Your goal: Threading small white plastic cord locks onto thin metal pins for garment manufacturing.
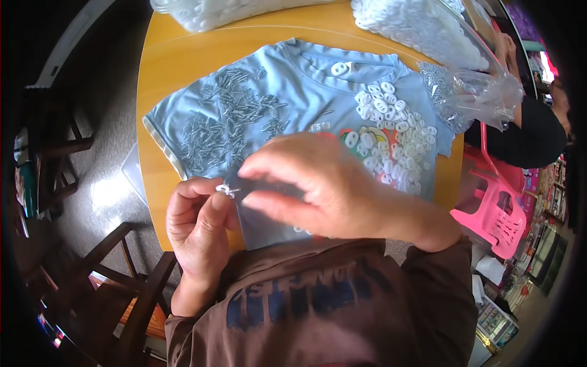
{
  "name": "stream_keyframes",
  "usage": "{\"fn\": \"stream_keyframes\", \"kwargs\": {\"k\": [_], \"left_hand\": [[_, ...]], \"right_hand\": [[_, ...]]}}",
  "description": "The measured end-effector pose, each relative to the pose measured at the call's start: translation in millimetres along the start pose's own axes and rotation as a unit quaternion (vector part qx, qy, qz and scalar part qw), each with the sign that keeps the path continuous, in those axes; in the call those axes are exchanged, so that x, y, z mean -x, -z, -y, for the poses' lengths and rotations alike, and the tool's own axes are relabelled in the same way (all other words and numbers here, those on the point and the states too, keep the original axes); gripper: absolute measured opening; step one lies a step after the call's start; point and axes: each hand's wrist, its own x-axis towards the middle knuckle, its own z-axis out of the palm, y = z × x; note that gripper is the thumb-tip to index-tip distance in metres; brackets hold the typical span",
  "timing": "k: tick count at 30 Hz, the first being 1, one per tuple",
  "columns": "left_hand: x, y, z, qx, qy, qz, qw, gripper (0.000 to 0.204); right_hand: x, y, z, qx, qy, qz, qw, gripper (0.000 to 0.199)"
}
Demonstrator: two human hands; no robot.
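Note:
Between the thumb and fingertips of my left hand [197, 223] is a small white plastic piece with holes [225, 190], and a thin metal spring juts from its right side. Just right of it, my right hand [330, 186] hovers with thumb and index finger apart, slightly blurred, and nothing shows between them. Under both hands a light blue T-shirt [293, 98] is spread out. Many small metal springs [205, 144] are heaped on its left part. On the right part lie many loose white plastic pieces [385, 104], partly hidden behind my right hand and wrist.
The T-shirt covers much of a wooden table [160, 79]. White pieces fill a clear container [422, 37] at the far right; another tub [214, 15] stands far left. A plastic bag of springs [452, 92] lies at right, near another person's dark-clothed leg [532, 137] and a pink chair [498, 214].

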Motion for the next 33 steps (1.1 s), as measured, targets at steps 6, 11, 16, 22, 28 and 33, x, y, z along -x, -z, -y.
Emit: {"fn": "stream_keyframes", "kwargs": {"k": [6,11,16,22,28,33], "left_hand": [[0.3,-8.8,4.0,0.006,0.015,-0.003,1.0,0.012],[-2.8,-22.5,5.2,-0.015,0.016,0.006,1.0,0.012],[-8.6,-34.9,1.7,-0.032,0.012,0.005,0.999,0.011],[-19.2,-55.3,-3.3,-0.054,0.044,0.076,0.995,0.014],[-30.3,-91.6,-4.3,-0.001,0.085,0.14,0.986,0.025],[-31.2,-96.1,5.2,-0.01,0.102,0.173,0.98,0.018]], "right_hand": [[25.0,72.4,-26.1,0.334,-0.039,-0.119,0.934,0.01],[52.3,99.9,-38.6,0.407,-0.096,-0.119,0.901,0.015],[58.1,100.7,-48.0,0.393,-0.098,-0.112,0.908,0.013],[57.2,95.2,-33.3,0.131,-0.161,-0.17,0.963,0.009],[46.6,92.8,-4.5,-0.311,-0.255,-0.208,0.892,0.022],[54.7,83.6,-9.2,-0.432,-0.267,-0.166,0.845,0.023]]}}
